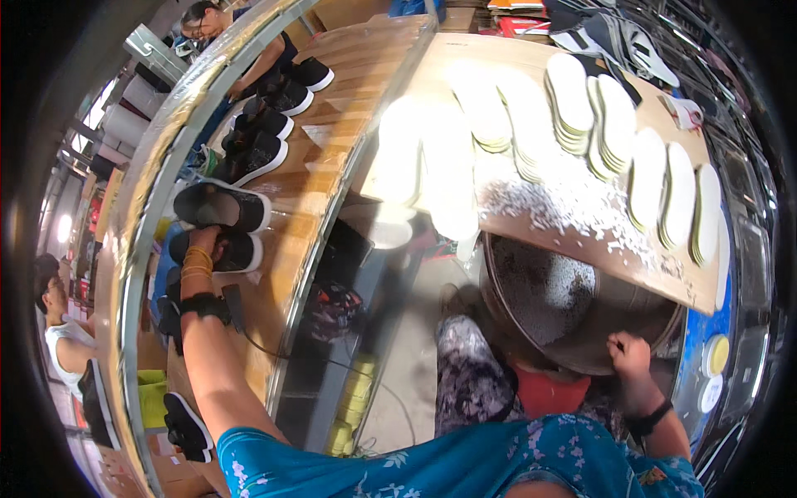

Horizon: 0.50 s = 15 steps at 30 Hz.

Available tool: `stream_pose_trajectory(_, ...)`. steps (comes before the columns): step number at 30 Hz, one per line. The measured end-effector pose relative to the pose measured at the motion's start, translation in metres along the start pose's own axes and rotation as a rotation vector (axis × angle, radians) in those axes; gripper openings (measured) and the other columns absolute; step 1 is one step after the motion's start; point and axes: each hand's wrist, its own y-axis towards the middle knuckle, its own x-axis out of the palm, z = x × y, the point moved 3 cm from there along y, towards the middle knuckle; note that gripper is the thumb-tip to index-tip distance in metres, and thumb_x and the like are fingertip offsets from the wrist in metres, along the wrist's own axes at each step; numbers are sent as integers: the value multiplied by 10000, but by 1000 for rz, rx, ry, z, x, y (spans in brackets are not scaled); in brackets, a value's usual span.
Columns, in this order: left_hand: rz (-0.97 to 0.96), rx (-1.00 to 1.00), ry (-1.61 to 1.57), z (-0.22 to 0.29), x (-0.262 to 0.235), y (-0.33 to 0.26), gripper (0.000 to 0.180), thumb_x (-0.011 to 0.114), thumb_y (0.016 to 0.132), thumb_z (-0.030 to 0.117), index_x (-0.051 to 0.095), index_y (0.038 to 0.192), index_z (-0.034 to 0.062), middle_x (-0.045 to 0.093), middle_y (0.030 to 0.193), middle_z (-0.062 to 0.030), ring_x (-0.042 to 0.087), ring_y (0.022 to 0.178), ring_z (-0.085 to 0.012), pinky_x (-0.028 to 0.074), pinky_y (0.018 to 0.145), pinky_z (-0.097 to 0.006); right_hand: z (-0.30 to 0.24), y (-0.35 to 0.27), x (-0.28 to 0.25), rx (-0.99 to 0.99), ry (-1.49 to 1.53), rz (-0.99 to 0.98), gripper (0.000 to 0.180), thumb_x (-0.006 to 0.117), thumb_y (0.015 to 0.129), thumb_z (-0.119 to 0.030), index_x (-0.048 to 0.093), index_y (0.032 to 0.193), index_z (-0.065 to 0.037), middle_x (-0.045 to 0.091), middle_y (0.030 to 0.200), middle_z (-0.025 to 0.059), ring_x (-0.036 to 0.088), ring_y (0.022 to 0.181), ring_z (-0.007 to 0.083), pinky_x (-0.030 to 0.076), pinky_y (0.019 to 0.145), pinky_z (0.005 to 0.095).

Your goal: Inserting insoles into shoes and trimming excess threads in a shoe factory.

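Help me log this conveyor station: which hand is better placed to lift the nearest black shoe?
Left, likely: the left hand already touches the black shoe on the belt, while the right hand grips the metal drum rim.

we've got a long wooden conveyor table (pixel 332 100), row of black white-soled shoes (pixel 249 149) on it, cardboard-topped bench (pixel 531 224) alongside, stacks of white insoles (pixel 573 100), scattered white pellets (pixel 573 207)
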Motion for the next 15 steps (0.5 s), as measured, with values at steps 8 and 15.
stream_pose_trajectory(8, -64, 290, 308, -44, 30, 72, 480, 569, 774, 361, 554, 1072, -14, 602, 1019, -141, 563, 955, -283, 438, 820, -342, 3, 8, 7, 186, -253, -305, 170, 612, 670, -186, 628, 743, -34, 597, 724, 192, 589, 719, 363, 465, 621, 409)
stream_pose_trajectory(15, -371, -141, -133, -27, 64, 140, 438, 555, 781, 311, 549, 1065, -22, 600, 1013, -147, 567, 940, -275, 446, 815, -340, 15, 6, 11, 127, -215, -296, 224, 612, 681, -211, 648, 841, -59, 614, 725, 172, 595, 705, 355, 475, 642, 419)
